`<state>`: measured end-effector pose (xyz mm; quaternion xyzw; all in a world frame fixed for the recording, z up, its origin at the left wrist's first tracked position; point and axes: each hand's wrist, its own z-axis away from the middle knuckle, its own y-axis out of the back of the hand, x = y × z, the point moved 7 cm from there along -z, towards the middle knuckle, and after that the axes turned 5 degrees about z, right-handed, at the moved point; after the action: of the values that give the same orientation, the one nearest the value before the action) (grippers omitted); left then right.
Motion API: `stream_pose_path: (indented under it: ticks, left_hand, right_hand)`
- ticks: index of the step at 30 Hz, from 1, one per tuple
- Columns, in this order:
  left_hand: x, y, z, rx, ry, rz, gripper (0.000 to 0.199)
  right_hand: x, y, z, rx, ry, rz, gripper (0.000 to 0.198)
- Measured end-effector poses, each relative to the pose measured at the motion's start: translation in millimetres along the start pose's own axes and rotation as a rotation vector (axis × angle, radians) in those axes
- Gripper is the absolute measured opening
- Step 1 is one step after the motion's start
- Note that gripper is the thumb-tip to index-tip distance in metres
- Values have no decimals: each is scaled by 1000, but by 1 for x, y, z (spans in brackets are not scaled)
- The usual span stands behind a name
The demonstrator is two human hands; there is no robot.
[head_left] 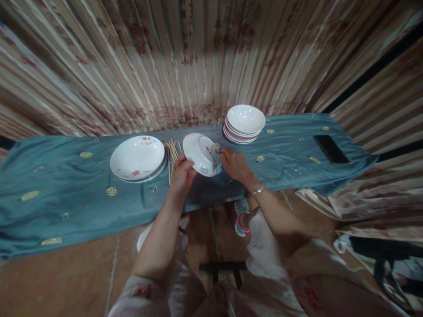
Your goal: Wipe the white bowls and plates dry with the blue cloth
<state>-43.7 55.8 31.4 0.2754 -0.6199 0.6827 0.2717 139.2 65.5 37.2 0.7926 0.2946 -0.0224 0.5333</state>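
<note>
Over the table's front half, I hold a white bowl [194, 152] tilted, with its round foot ring showing. My left hand [183, 172] is closed on its left lower rim, thumb on the near face. My right hand [236, 165] has its fingers pinched together at the bowl's right edge. A thin greyish piece, which looks like a cloth [217, 164], hangs from those fingers against the bowl; its outline is blurred. Several wooden chopsticks [173, 152] lie just behind my left hand, partly hidden by it.
A stack of white flowered plates [137, 158] stands left, and stacked white bowls [246, 119] stand at the back right. A black phone [331, 149] lies near the right end of the narrow table with its teal cloth [76, 189]. Pleated curtains [198, 66] hang close behind.
</note>
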Motion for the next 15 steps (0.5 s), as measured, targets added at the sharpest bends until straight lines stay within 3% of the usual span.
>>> stream_pose_path:
  ticks: [6, 15]
  left_hand:
    - [0, 1, 0, 15, 2, -20, 27]
    - [0, -1, 0, -43, -16, -28, 29]
  right_hand:
    - [-16, 11, -2, -90, -59, 7, 37]
    - [-32, 23, -7, -13, -129, -245, 37]
